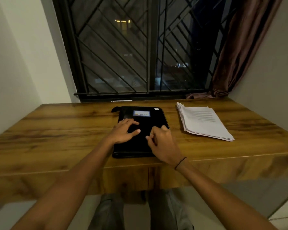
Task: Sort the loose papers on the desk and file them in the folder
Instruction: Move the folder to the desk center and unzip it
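My left hand (125,131) rests flat, fingers spread, on the closed black zip folder (140,143); my right hand (161,143), fingers curled, works its right edge. If I tug carelessly, the folder could slide into the paper stack (204,123) nearby on the tabletop (56,130).

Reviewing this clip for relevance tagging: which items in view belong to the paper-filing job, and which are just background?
Job items:
black folder, closed, under both hands
stack of loose papers, to its right
left hand, flat on the folder
right hand, at its right edge

Background:
wooden desk
barred window
brown curtain
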Available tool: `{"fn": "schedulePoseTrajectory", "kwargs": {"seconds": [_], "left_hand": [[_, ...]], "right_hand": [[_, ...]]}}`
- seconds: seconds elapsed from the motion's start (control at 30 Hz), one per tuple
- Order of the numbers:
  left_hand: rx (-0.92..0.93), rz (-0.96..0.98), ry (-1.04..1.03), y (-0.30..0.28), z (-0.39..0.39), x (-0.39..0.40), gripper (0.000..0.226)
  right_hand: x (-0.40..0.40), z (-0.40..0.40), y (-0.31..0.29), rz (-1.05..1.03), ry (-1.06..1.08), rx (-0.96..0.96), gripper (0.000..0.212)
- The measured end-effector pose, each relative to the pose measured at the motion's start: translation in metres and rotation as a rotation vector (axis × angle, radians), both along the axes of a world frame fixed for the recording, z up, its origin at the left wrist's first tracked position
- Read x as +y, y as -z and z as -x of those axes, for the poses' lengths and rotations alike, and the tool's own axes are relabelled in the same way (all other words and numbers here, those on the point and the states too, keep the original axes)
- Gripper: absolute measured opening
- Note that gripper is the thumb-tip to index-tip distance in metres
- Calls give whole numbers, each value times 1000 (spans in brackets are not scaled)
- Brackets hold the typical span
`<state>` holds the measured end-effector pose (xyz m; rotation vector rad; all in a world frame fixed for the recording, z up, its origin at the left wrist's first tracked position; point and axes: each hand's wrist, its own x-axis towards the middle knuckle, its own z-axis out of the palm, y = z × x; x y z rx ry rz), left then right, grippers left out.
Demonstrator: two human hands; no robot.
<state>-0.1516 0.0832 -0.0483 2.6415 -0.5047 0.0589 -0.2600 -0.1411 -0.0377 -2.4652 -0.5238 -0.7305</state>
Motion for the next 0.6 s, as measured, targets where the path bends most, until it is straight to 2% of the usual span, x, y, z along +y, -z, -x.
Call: {"fn": "schedulePoseTrajectory", "kwargs": {"seconds": [0.1,0.27,0.37,0.6], "left_hand": [[3,159,-26,5,-2,2,61],[13,207,-20,7,-3,2,47],[9,219,-31,10,-5,1,45],[8,238,-33,14,-5,0,46]], "right_hand": [[35,26,20,117,17,-172,25],[73,42,60,240,119,-296,37],[91,48,67,183,192,-316,32],[122,56,72,-2,286,-198,17]]}}
